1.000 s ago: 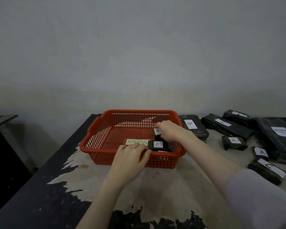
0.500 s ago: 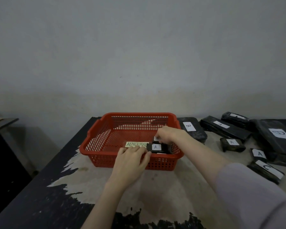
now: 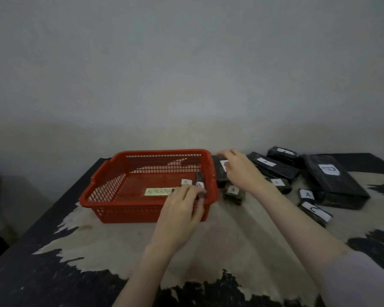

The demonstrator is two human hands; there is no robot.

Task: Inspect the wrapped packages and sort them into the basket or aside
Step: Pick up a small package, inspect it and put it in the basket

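Holding the small package (image 3: pixel 200 189) at the near right corner of the red basket (image 3: pixel 111 191), your left hand (image 3: pixel 182 214) pinches it with curled fingers, so it stands on its edge against the basket wall; its white label is turned to you, probably so that you can read it while you inspect it. Just behind your left fingertips, another small package with label A (image 3: pixel 186 182) lies on the basket floor, and to the left of your fingers the paper tag (image 3: pixel 159 191) marks this basket for abnormal pieces.

Your right hand (image 3: pixel 238 171) is outside the basket, on its right side, with the fingers spread and relaxed over the dark package (image 3: pixel 221 171) that lies beside the basket wall. It holds nothing; I cannot tell if the fingers already touch this package. I judge it reaches for the next piece.

Just under your right wrist lies one small A package (image 3: pixel 233 192) on the surface (image 3: pixel 242 240), put aside from the basket. Further to the right of that hand, the long A package (image 3: pixel 273 168), the big package (image 3: pixel 333 185) and the C package (image 3: pixel 315 210) lie together, probably as the sorted or waiting group.
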